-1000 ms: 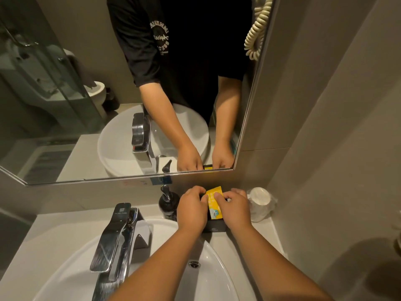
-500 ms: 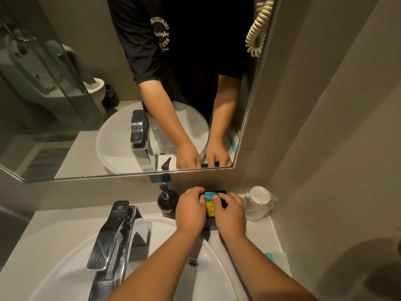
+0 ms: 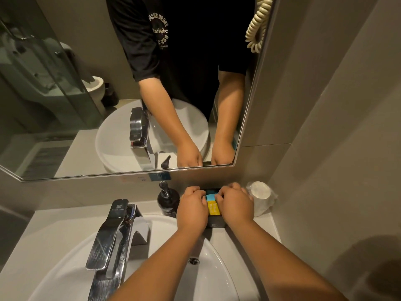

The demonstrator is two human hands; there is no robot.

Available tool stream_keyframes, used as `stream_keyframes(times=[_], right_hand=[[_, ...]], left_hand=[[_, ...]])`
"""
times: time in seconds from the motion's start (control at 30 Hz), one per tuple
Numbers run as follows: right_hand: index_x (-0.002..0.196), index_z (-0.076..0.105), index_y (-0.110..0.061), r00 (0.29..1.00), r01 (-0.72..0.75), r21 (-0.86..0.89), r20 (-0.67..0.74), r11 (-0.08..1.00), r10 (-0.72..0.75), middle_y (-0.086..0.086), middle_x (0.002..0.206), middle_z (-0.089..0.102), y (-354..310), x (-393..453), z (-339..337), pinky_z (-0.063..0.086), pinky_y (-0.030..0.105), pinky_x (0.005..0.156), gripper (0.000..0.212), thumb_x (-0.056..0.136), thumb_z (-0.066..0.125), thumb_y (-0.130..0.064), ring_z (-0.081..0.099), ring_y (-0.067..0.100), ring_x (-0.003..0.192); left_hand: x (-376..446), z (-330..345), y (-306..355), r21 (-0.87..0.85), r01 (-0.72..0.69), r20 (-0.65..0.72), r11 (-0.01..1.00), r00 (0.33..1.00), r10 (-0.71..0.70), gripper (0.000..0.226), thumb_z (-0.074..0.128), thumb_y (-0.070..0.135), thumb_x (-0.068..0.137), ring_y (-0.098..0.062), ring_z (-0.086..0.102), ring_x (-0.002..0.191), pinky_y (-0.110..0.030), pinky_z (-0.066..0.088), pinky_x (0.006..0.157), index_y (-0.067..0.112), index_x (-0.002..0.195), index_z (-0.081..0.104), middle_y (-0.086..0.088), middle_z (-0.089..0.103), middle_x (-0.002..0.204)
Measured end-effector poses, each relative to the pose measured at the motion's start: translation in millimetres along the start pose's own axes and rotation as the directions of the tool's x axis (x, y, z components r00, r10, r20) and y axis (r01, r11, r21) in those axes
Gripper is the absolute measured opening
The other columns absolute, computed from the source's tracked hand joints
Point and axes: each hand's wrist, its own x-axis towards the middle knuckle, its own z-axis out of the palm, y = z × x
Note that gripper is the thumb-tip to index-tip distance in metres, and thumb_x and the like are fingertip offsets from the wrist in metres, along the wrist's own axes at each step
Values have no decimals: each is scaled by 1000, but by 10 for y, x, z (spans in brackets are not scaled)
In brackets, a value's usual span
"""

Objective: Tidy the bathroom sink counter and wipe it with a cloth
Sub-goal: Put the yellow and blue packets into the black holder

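Both hands sit over a black tray at the back of the worktop, just behind the white basin. The left hand and right hand pinch a blue packet with their fingertips — a yellow packet lies just in front of it in the tray. A dark pump bottle stands left of the tray, a wrapped white cup to its right.

Both hands' fingers hide most of the black tray and its packets

Black tray at counter's back wall, yellow packet and blue packet lying inside
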Motion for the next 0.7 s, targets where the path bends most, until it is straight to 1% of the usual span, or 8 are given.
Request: stream_keyframes(times=[0.17, 0.23, 0.33, 0.43, 0.53, 0.6, 0.63, 0.7], right_hand=[[101, 65, -21, 996, 39, 136, -81, 990, -28, 4, 105, 63, 21, -55, 9, 49, 32, 69, 24, 94, 50, -39, 58, 21, 90], [102, 66, -19, 991, 68, 195, -129, 978, -43, 5, 104, 65, 40, -104, 4, 49, 32, 70, 24, 95, 50, -34, 58, 21, 90], [104, 68, -17, 983, 80, 256, -178, 963, -34, 5, 105, 66, 85, -177, -35, 52, 33, 76, 22, 94, 52, -30, 59, 20, 93], [105, 68, -14, 985, 72, 330, -173, 941, -15, 7, 107, 67, 154, -252, -97, 52, 36, 81, 21, 93, 54, -24, 59, 22, 97], [100, 68, -15, 990, 4, 441, -126, 898, 57, 3, 98, 67, 263, -419, -241, 52, 33, 74, 19, 94, 51, -21, 60, 21, 88], [88, 66, -16, 986, -74, 486, -95, 871, 137, 2, 85, 65, 402, -619, -340, 46, 29, 62, 20, 95, 48, -22, 58, 19, 74], [82, 63, -16, 981, -108, 492, -90, 864, 174, 2, 79, 63, 500, -753, -372, 43, 28, 58, 22, 95, 47, -21, 55, 19, 70], [78, 62, -15, 964, -174, 489, -94, 854, 250, 3, 78, 62, 718, -1051, -415, 40, 28, 57, 22, 94, 48, -20, 55, 20, 69]], left_hand=[[-15, -15, 32, -3, 1, -5, 1000, 1000, -1, 28, 49, 17, 95, -16, 55, 109, -30, 47, 96, 14, 119, 64, -2, 54, 128], [-30, -22, 47, -3, -3, -6, 1000, 1000, 3, 28, 49, 16, 95, -17, 55, 108, -31, 48, 95, 13, 118, 64, -3, 54, 126], [-44, -39, 71, -7, -3, -2, 1000, 1000, 3, 28, 48, 14, 95, -20, 55, 109, -32, 46, 96, 11, 118, 63, -6, 55, 126], [-83, -71, 117, -6, -3, 13, 1000, 1000, 3, 31, 46, 11, 95, -23, 51, 119, -32, 40, 101, 10, 123, 59, -9, 53, 133], [-196, -139, 186, 1, -1, 26, 1000, 1000, 1, 35, 46, 10, 95, -26, 42, 130, -35, 33, 109, 9, 129, 55, -11, 44, 144], [-342, -196, 251, 26, -43, 39, 999, 998, 42, 37, 48, 9, 93, -27, 37, 132, -37, 30, 111, 10, 130, 54, -10, 40, 147], [-447, -219, 298, 37, -93, 60, 995, 994, 91, 38, 50, 8, 92, -28, 37, 132, -37, 30, 111, 11, 129, 55, -9, 40, 147], [-701, -257, 398, 45, -241, 137, 969, 963, 233, 38, 52, 7, 90, -27, 40, 130, -36, 31, 110, 13, 127, 57, -8, 44, 145]])
